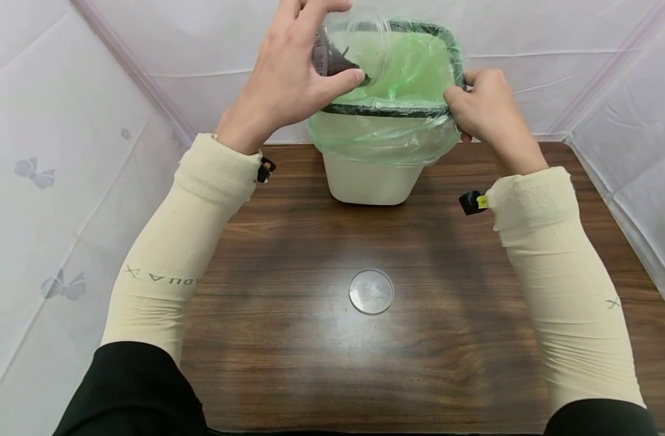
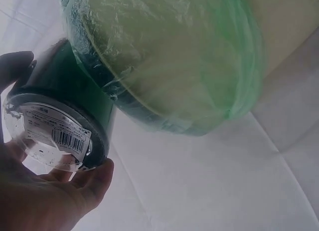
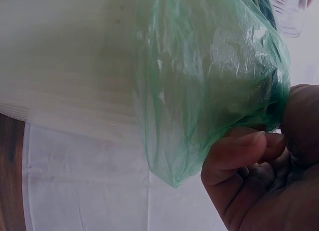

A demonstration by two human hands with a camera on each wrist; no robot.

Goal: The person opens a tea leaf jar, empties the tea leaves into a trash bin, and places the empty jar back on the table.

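- Gripping the clear jar (image 1: 368,42) in the left hand (image 1: 289,75), tilted over the bin (image 1: 373,184).
- Pinching the green bag (image 1: 387,142) in the right hand (image 1: 485,103); best to hold it steady.
- Best to tip slowly, landing the dark contents (image 1: 335,62) inside.

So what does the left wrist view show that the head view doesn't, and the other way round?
Only the left wrist view shows the barcode on the end of the container. Only the head view shows the clear disc on the wooden table and the right hand. Both show the left hand holding the container beside the bin with its green bag.
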